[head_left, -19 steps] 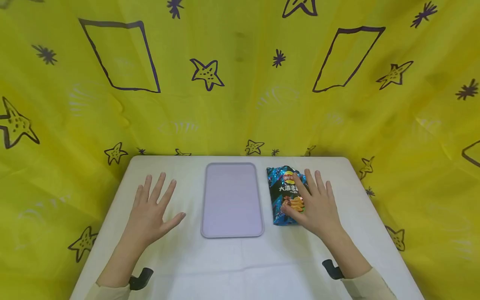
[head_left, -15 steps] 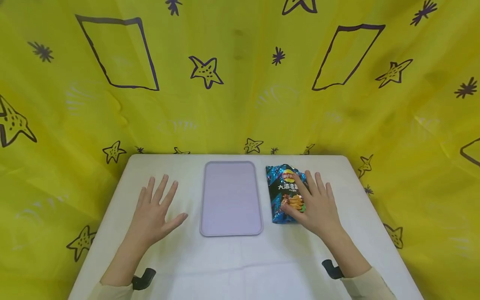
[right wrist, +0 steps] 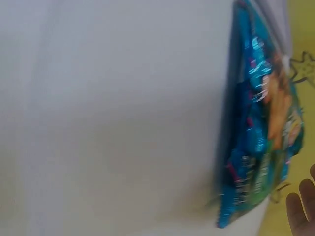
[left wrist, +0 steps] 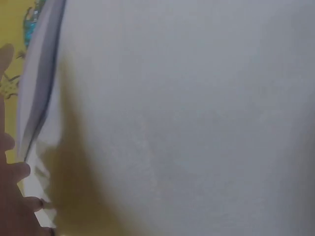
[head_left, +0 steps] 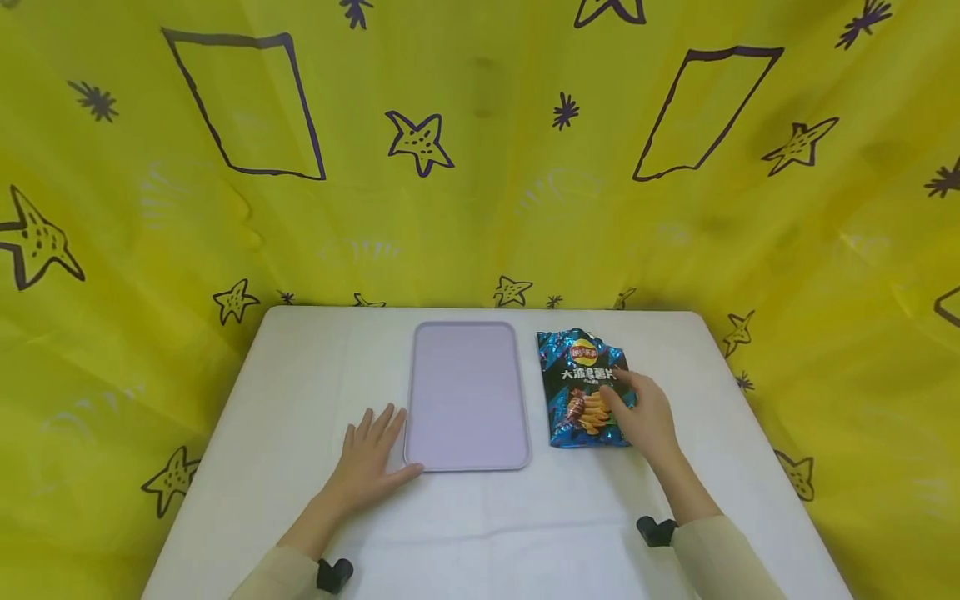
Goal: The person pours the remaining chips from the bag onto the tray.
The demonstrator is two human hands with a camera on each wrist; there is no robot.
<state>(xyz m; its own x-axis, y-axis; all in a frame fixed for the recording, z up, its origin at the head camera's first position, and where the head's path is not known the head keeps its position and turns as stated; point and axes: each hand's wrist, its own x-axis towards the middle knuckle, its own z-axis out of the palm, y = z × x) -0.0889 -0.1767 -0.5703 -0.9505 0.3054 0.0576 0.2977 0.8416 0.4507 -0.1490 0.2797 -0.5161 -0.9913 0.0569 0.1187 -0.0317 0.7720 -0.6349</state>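
A lavender rectangular tray (head_left: 467, 398) lies flat on the white table. My left hand (head_left: 366, 467) is at its near left corner, fingers spread, with fingertips right at the left rim and the thumb at the near corner. To the right of the tray lies a blue and black bag of potato chips (head_left: 573, 392), printed side up. My right hand (head_left: 648, 417) is over the bag's right side, thumb and index finger apart and slightly bent. In the right wrist view, the right fingers (right wrist: 306, 204) stand clear of the chip bag (right wrist: 261, 123), with a gap between.
The white table (head_left: 487, 533) ends at a yellow curtain (head_left: 480, 208) printed with dark stars and frames, which closes off the back and both sides. A black wrist mount (head_left: 334, 575) sits at the left sleeve and another black mount (head_left: 656, 532) at the right.
My left hand has come down and right to the tray's near left corner. The right hand has drawn its fingers in and moved slightly right over the bag. Tray and bag stay in place.
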